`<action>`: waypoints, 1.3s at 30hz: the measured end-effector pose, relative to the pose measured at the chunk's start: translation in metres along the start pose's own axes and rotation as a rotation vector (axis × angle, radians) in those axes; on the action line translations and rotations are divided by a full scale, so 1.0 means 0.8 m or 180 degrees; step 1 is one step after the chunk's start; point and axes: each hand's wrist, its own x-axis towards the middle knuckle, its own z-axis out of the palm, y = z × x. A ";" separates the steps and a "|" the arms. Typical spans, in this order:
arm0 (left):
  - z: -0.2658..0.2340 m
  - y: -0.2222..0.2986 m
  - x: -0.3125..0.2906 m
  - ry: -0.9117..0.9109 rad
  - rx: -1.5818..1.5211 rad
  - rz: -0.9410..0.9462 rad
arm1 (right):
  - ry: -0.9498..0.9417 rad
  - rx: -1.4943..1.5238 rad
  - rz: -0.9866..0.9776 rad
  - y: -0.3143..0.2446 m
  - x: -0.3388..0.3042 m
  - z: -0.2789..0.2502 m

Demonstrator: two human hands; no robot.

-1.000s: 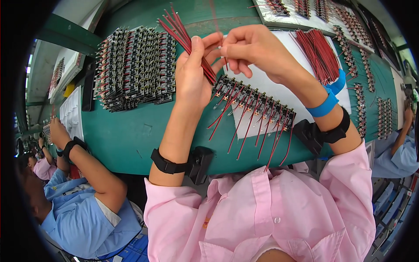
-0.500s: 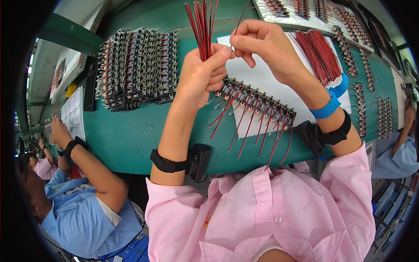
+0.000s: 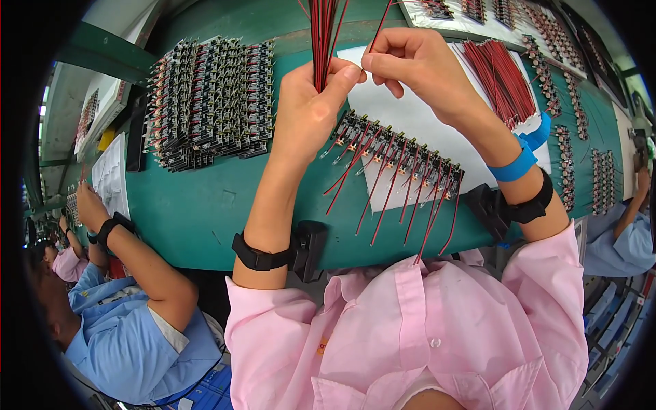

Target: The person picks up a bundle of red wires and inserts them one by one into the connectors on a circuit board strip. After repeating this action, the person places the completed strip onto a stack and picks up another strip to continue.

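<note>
Head view, looking down: your left hand is curled around a bundle of dark red wires, which stands nearly upright and runs out of the top of the picture. Your right hand pinches a single wire between thumb and forefinger, just beside your left thumb tip. Both are above a green table, beyond a slanting row of small circuit boards with red wires trailing toward you, partly over a white sheet. A larger pile of red wires lies to your right.

The wires look light, thin and springy, easy to bend and likely a little slippery against each other. Their ends are probably the delicate part. A loose fist low on the bundle should keep it together; a fingertip pinch near one end seems best for a single wire.

Compared with a second ago, your left hand is no longer spread with the bundle slanting across the palm; it is closed, and the bundle has swung upright. Against half a second ago, little differs: the bundle sits slightly higher in view, and the pinch is much the same.
</note>
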 end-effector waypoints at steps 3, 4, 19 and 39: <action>-0.001 -0.003 0.000 0.0070 0.0341 0.0297 | -0.0022 -0.0078 -0.0001 -0.002 0.000 0.000; -0.001 -0.004 0.000 0.0106 0.0513 0.0452 | -0.0002 -0.0123 -0.0018 -0.003 -0.001 0.001; -0.025 0.003 0.005 0.0261 0.0976 0.0367 | -0.0033 -0.0347 0.0116 0.021 0.001 0.010; -0.019 0.031 -0.005 0.0593 0.0806 0.0496 | -0.0333 -0.1289 0.0334 0.054 -0.002 0.026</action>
